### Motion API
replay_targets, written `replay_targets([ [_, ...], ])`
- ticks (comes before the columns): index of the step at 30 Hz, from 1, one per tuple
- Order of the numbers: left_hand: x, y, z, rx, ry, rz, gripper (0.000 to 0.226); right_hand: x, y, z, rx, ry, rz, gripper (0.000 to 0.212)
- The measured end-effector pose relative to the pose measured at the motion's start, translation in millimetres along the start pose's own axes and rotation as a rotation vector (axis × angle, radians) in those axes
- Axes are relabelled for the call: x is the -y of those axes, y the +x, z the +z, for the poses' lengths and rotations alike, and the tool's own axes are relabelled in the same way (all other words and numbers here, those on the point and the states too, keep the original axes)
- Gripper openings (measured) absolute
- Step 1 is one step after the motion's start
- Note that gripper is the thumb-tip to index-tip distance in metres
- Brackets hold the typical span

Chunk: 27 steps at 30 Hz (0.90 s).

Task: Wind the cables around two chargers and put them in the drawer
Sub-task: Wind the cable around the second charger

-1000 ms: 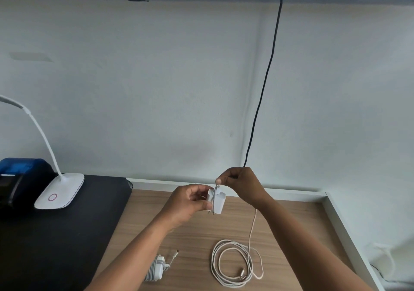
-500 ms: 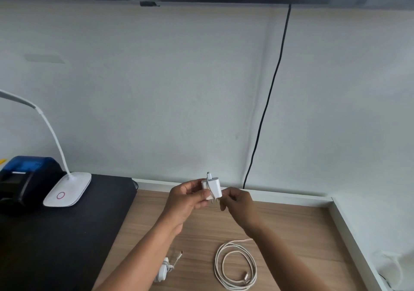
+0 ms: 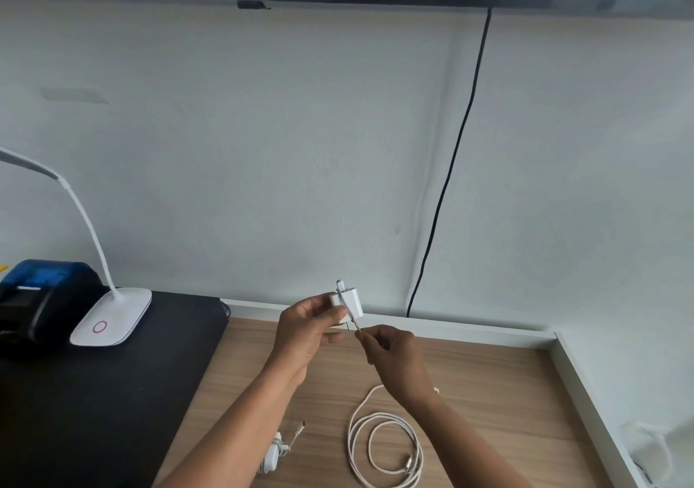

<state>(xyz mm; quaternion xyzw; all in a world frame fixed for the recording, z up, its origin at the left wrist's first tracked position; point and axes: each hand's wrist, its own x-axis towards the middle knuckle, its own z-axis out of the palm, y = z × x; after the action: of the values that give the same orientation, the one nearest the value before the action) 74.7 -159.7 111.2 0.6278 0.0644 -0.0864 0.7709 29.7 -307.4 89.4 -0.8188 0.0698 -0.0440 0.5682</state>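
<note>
1. You held the small white block-shaped plastic charger in the air with your left hand. Its fingers and thumb were curled round the block's left side.
2. Your right hand pinched the white braided cable between thumb and forefinger, just below the block and close to your left fingertips.
3. From that pinch, one strand crossed the charger's face slantwise up to the plug seated in its top end. The rest dropped behind your right palm into a loose coil on the light wood-grain desk, well below both hands.
4. The charger's long axis stood near upright, its top leaning slightly left. The plug end pointed up, away from your fingers. The opposite end, apparently the pin end, pointed down at your right fingertips.
5. Step in hand, as judged: an early turn of winding on this charger. The second white charger, below your left forearm, appeared already wrapped.
6. The next move called for carrying the pinched strand round the block under light tension, with your left thumb trapping each turn.
7. The drawer was not in view.
</note>
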Motion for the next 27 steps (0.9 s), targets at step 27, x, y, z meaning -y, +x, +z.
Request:
replay_targets([
  [27,-1.7,7.5,4.1,-0.004,-0.143,-0.067,0.018,-4.3,-6.2,10.8,-0.166,-0.074,-0.212,0.030],
])
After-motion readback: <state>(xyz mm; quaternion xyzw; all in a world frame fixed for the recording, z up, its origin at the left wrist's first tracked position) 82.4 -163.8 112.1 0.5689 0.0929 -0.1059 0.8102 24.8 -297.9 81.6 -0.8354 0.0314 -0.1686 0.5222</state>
